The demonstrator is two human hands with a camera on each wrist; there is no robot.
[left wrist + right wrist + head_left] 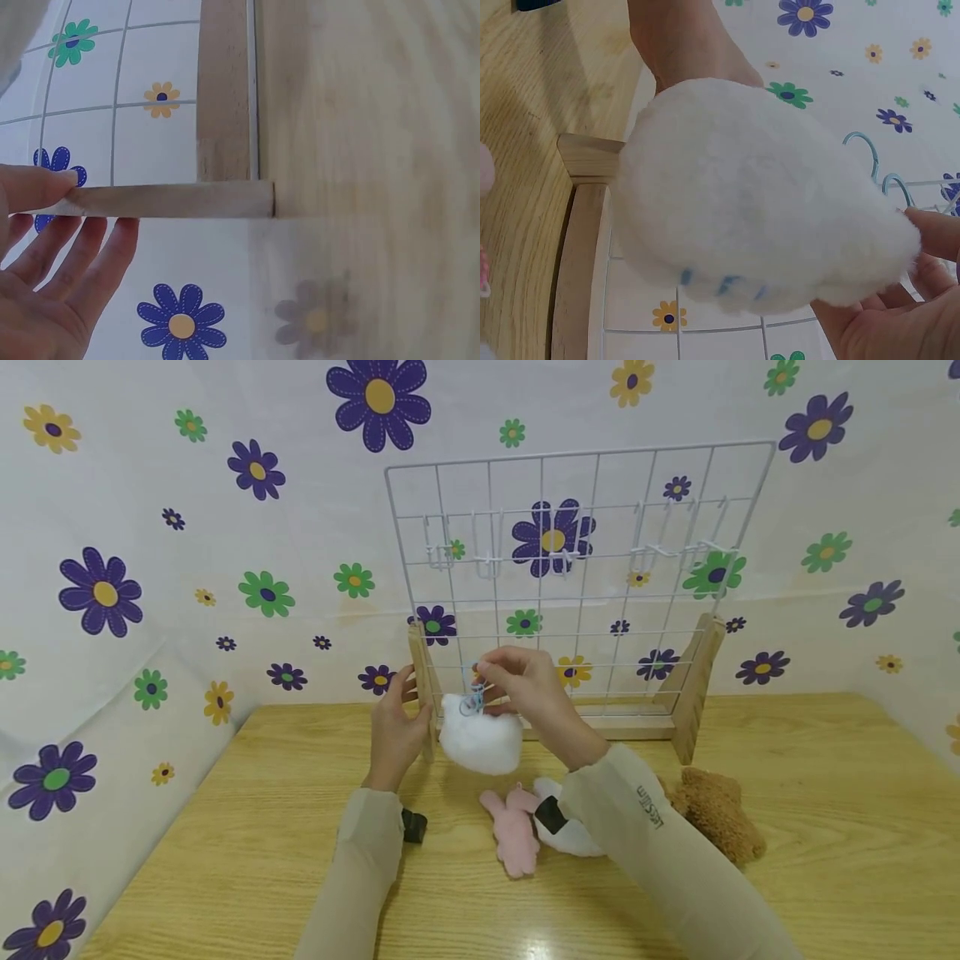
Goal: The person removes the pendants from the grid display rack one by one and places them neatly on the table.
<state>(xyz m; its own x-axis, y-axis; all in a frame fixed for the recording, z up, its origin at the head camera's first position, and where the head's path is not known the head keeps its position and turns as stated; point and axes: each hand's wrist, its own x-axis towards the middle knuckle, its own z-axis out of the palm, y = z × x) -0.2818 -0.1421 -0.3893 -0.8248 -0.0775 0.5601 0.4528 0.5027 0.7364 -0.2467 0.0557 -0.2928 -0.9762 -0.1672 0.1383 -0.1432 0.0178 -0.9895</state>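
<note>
A fluffy white plush keychain (482,745) hangs in front of the lower left of a white wire grid rack (542,602). Above the plush, my right hand (538,697) pinches its light blue clasp (478,693). In the right wrist view the plush (757,195) fills the middle, with small blue marks along its lower edge, and hides part of the left arm behind it. My left hand (396,731) holds the rack's left wooden post (422,668). In the left wrist view, thumb and fingers (105,259) lie on opposite sides of that post (180,201).
Several white wire hooks (487,560) hang high on the grid. On the wooden table (240,860) lie a pink rabbit plush (515,839), another white plush (573,839) partly under the right sleeve, and a brown plush (716,814) to the right. Flower-patterned cloth (300,552) stands behind.
</note>
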